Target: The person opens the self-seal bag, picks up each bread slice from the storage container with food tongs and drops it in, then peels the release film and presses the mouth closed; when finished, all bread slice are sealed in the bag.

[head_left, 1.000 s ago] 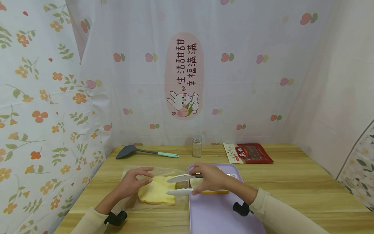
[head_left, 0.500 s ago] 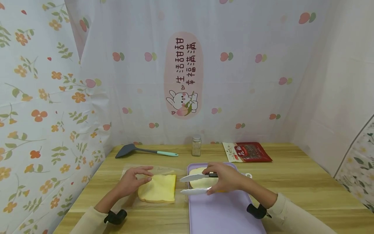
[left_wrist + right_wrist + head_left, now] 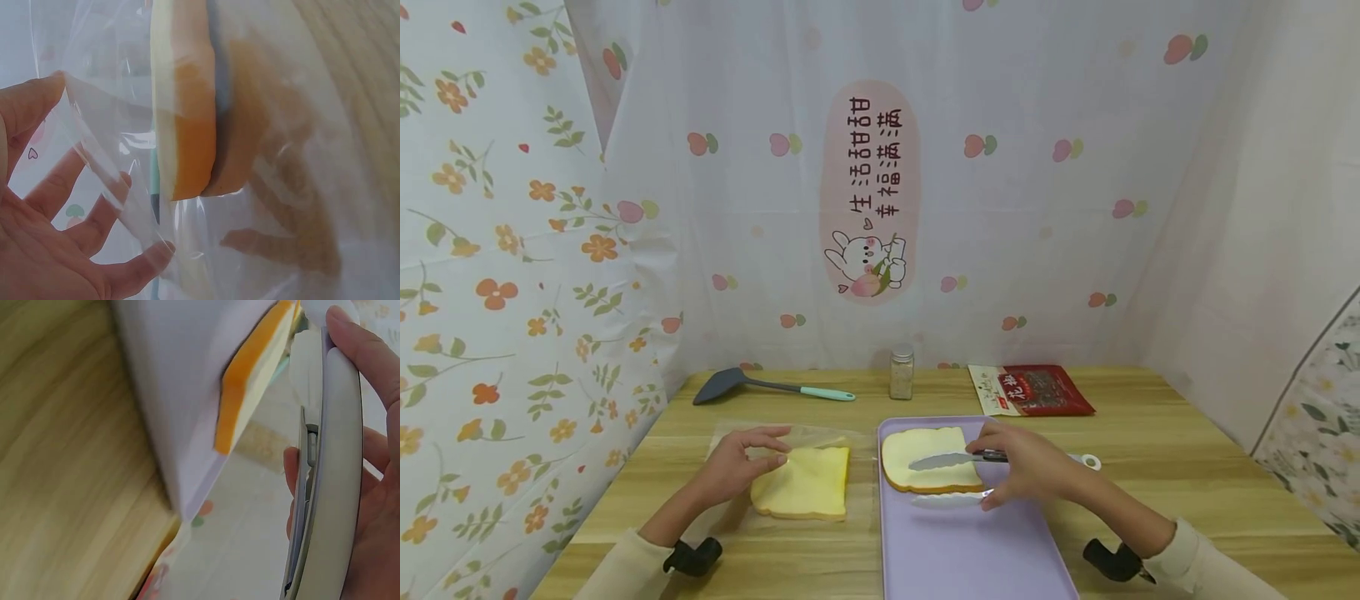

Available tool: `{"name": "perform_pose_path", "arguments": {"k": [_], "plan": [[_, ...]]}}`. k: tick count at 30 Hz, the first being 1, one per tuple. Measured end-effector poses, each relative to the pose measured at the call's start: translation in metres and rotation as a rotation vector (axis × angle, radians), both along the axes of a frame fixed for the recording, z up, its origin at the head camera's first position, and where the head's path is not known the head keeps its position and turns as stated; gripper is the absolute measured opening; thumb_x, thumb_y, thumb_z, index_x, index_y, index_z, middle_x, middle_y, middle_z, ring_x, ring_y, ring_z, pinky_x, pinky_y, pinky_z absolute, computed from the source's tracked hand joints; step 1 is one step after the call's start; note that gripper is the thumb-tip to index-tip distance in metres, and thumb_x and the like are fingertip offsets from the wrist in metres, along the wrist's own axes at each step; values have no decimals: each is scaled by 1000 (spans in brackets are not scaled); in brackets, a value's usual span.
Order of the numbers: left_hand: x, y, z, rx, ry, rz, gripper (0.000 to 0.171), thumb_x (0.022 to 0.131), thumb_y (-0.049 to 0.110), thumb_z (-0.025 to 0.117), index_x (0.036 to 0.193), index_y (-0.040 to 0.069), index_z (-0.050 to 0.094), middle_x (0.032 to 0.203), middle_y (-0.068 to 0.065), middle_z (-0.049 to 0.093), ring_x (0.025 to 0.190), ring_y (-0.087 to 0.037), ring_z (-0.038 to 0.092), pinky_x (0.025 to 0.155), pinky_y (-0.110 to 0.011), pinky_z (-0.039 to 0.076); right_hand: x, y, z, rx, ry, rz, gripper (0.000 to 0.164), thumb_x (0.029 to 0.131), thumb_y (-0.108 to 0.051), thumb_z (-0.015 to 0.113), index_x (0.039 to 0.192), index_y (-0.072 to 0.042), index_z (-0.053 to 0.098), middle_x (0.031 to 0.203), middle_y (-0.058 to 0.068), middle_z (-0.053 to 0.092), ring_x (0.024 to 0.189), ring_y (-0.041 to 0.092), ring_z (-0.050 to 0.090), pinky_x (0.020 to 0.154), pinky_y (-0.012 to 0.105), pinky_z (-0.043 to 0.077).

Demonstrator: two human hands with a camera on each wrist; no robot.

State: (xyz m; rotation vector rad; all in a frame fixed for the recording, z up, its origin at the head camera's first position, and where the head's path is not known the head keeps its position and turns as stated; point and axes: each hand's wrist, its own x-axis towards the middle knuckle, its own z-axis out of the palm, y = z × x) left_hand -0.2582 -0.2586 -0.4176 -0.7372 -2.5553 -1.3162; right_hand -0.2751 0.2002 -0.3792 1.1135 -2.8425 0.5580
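My left hand (image 3: 741,467) spreads its thumb and fingers along the mouth edge of a clear plastic bag (image 3: 119,94), fingertips touching the film. Inside the bag lies a yellowish bread slice (image 3: 808,485). My right hand (image 3: 1033,468) grips a pair of tongs (image 3: 942,461) by its handle; the white ends stand apart with nothing between them. They hover around the near right part of a second bread slice (image 3: 898,450), which lies at the far end of a purple tray (image 3: 955,550). In the right wrist view the tongs (image 3: 337,469) appear beside the palm, with the slice's orange crust (image 3: 234,394) beyond.
Behind the bag lies a spatula (image 3: 722,385) with a mint handle. A small glass shaker (image 3: 902,377) stands upright at the back, and a red and white packet (image 3: 1045,392) lies flat to its right. Patterned curtains (image 3: 1045,208) close off the back and sides.
My right hand has drawn the tongs rightward, away from the bagged slice and over the tray, uncovering the slice there. My left hand stays at the bag.
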Motion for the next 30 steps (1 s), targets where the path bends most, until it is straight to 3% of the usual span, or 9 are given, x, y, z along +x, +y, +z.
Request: {"name": "perform_pose_path", "arguments": {"k": [10,16,25,30], "plan": [[-1,0,0,-7,-5,8,17,91,16,73,102,3,77,131,-23,61,125,-49,50,87,-58,50,-3,29,-5,47,45,-56,72,64,-52,89,122,-13,69,113,-9,61,98,11,58,83,39,52],[-1,2,1,-14,-7,12,18,91,16,73,102,3,77,131,-24,61,125,-50,50,87,-59,50,-7,39,-6,58,48,-94,79,62,-56,89,124,-11,69,114,-6,62,97,13,58,83,41,53],[-2,2,1,-26,-3,8,18,91,16,72,102,2,76,130,-24,61,125,-50,50,85,-51,53,-12,49,-8,64,58,-110,89,59,-59,89,128,-8,66,116,-4,59,96,16,57,79,41,53],[-3,3,0,-14,5,15,17,90,15,73,101,2,77,129,-23,63,125,-49,51,93,-63,45,-15,53,-9,82,87,-94,96,58,-60,90,131,-4,63,119,1,58,97,18,57,80,42,52]]}}
